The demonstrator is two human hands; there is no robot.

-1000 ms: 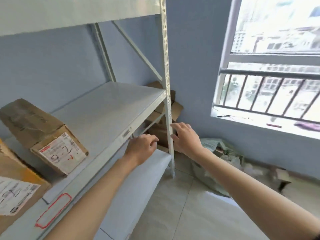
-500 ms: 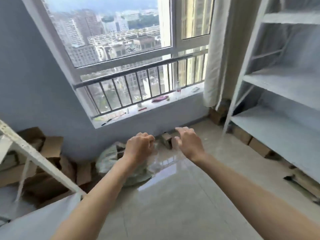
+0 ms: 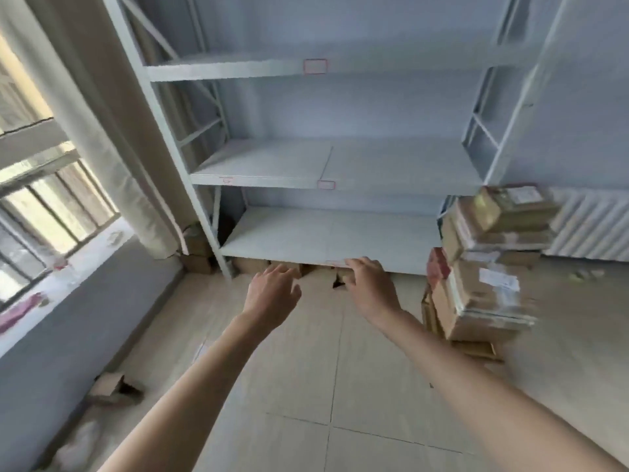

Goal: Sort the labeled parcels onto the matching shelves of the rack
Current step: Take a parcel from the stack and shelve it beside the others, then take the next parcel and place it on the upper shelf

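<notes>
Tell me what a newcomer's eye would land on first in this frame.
Probably the two bare hands stretched out mid-frame, left hand and right hand, both holding nothing, in front of the pale grey rack, whose visible shelves look bare. Next, the blurred stack of taped cardboard parcels on the floor at the rack's right end. Left of the rack hangs a cream curtain beside the barred window.
</notes>
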